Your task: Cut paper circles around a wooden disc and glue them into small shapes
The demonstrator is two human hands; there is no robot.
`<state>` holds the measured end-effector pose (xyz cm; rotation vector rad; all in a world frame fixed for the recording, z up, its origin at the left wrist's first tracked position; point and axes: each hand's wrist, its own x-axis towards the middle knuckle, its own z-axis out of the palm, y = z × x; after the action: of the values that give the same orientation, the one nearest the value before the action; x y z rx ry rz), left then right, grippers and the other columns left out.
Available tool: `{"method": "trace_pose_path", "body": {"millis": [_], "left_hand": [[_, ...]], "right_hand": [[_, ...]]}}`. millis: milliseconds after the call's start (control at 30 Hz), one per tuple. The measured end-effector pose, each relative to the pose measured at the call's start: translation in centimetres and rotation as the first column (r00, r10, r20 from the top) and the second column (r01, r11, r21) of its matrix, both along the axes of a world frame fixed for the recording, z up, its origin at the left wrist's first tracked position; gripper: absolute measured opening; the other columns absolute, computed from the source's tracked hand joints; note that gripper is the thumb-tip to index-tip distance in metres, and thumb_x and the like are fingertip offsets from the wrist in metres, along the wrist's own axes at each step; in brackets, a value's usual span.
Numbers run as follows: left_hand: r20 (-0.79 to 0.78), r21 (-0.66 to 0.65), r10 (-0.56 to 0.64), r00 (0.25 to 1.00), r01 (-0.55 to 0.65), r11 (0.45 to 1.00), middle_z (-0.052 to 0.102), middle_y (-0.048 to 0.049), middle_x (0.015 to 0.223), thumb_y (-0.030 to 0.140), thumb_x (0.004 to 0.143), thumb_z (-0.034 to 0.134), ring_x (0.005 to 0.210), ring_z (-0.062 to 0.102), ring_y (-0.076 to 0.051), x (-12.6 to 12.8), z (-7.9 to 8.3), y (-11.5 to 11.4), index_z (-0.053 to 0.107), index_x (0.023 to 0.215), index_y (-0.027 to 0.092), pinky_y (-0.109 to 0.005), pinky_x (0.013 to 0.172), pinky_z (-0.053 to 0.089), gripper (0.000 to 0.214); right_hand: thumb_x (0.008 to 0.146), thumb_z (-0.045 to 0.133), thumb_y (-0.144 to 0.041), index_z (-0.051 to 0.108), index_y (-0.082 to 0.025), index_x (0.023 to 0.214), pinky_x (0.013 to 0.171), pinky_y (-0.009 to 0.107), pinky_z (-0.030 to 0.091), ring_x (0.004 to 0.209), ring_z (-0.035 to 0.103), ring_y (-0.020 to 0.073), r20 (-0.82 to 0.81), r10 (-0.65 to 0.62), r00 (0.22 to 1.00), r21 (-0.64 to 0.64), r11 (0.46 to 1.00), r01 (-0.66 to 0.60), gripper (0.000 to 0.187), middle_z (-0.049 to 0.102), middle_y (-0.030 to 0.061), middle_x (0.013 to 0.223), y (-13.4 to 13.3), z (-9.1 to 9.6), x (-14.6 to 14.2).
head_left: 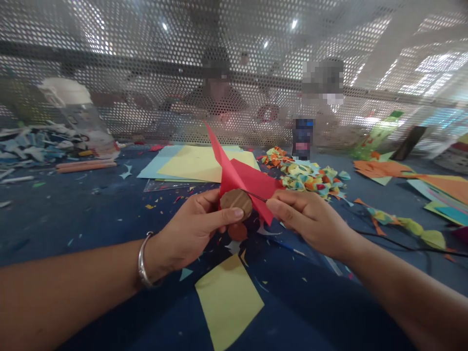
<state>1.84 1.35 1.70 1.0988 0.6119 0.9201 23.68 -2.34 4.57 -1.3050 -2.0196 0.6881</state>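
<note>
My left hand point(199, 224) pinches a round brown cardboard-like disc point(234, 202) against folded red paper point(252, 183), its thumb across the disc's face. From the fingers of my right hand point(307, 212) a thin dark tool point(256, 196) reaches to the top edge of the disc; its exact kind is not clear. The red paper stands up behind the disc, above the table. Just below the disc lies a small orange-brown round piece point(237, 231). Closer to me, a square of yellow paper point(230, 302) rests on the dark blue tabletop.
Yellow sheets point(204, 163) lie over light blue ones point(153, 165) behind my hands. Coloured paper scraps point(310, 178) are heaped to the right, near a dark cable point(402, 247). A bottle point(84, 122) stands left. People sit behind a perforated panel point(146, 97).
</note>
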Motion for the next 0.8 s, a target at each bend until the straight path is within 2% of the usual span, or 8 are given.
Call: {"method": "trace_pose_path", "body": {"millis": [167,300,567,800], "left_hand": [[0.004,-0.013,-0.003,1.0,0.003,1.0,0.06,0.0035,0.068,0.018,0.074,0.082,0.057,0.044,-0.004,-0.04,0.14,-0.11,0.072,0.075,0.016,-0.016,0.053,0.034,0.01],[0.003,-0.016,-0.007,1.0,0.007,1.0,0.06,0.0035,0.068,0.018,0.076,0.08,0.057,0.043,-0.004,-0.15,0.39,-0.06,0.074,0.079,0.018,-0.016,0.053,0.034,0.007],[-0.018,0.038,-0.014,1.0,0.015,0.999,0.062,0.0022,0.071,0.021,0.075,0.081,0.057,0.043,-0.004,-0.42,0.21,0.1,0.076,0.083,0.019,-0.016,0.053,0.034,0.009],[-0.111,0.14,0.001,0.994,0.014,0.99,0.062,0.0021,0.073,0.027,0.076,0.082,0.059,0.043,-0.005,-0.74,-0.22,0.32,0.077,0.09,0.021,-0.018,0.054,0.033,0.015]], "right_hand": [[0.099,0.045,-0.052,0.039,-0.021,0.064,0.049,0.025,0.025,0.05,0.031,0.0076,-0.021,-0.002,1.0,0.003,1.0,0.002,0.047,0.032,-0.0067,0.058,0.03,-0.1,0.02],[0.099,0.045,-0.052,0.039,-0.021,0.064,0.049,0.025,0.026,0.051,0.032,0.0083,-0.021,-0.006,1.0,0.008,1.0,0.006,0.047,0.032,-0.0062,0.058,0.06,-0.06,0.13],[0.1,0.045,-0.052,0.038,-0.021,0.064,0.049,0.025,0.026,0.051,0.03,0.0081,-0.017,0.018,1.0,0.036,0.999,-0.018,0.048,0.032,-0.006,0.06,0.14,-0.11,0.26],[0.101,0.045,-0.048,0.04,-0.021,0.065,0.049,0.025,0.027,0.05,0.03,0.0077,-0.001,0.049,0.999,0.053,0.997,-0.049,0.046,0.033,-0.0062,0.06,-0.01,0.08,0.47]]}}
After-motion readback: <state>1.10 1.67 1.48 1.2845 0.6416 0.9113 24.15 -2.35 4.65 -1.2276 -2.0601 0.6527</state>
